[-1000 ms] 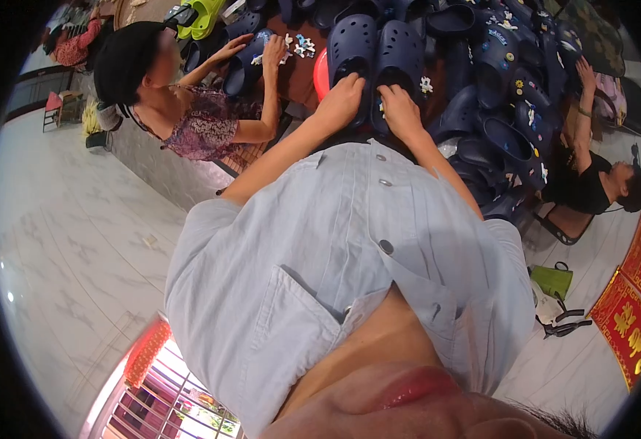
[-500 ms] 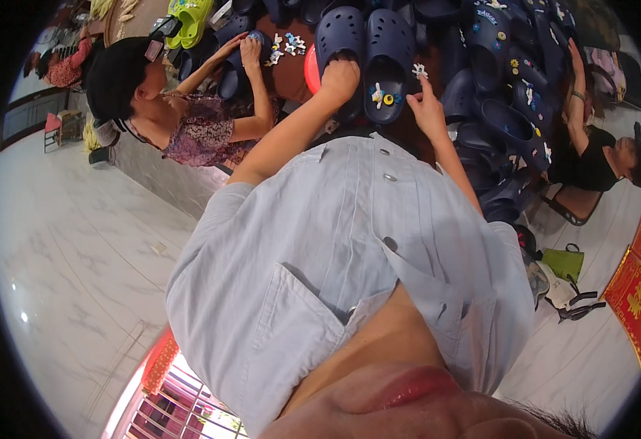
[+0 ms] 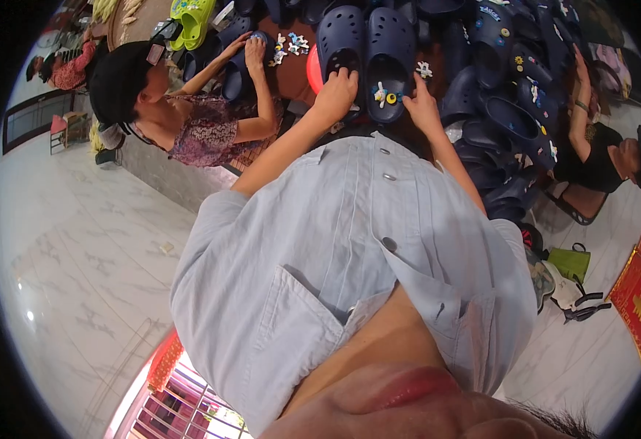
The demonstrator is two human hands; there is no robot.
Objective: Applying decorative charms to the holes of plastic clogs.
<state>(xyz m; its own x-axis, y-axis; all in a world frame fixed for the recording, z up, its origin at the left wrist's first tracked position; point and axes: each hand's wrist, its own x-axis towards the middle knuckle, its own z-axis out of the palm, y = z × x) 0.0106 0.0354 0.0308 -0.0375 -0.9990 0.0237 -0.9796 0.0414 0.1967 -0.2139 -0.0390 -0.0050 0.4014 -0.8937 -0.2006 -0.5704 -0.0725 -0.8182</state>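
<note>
Two navy clogs with holes in their toes stand side by side before me, toes pointing away. My left hand (image 3: pixel 337 95) is at the heel of the left clog (image 3: pixel 340 35), its fingers bent and close together over the opening; what lies under them is hidden. Inside the right clog (image 3: pixel 391 45), a white figure charm (image 3: pixel 380 93) and a round yellow charm (image 3: pixel 391 99) lie near the heel. My right hand (image 3: pixel 423 110) is beside that clog's right edge, thumb and forefinger apart. Just beyond the forefinger lies another white charm (image 3: pixel 424 69) on the brown table.
Many navy clogs (image 3: pixel 511 121) are heaped on the right, some with charms. Left of my clogs are a red round object (image 3: pixel 314 69) and loose charms (image 3: pixel 297 44). A person (image 3: pixel 211 132) handles a clog at left; another person (image 3: pixel 591 150) sits at right. Lime-green clogs (image 3: pixel 190 22) stand far left.
My left hand's fingers have shifted slightly toward me and loosened from a tighter fist. My right forefinger has drawn back from the white charm toward the right clog's edge.
</note>
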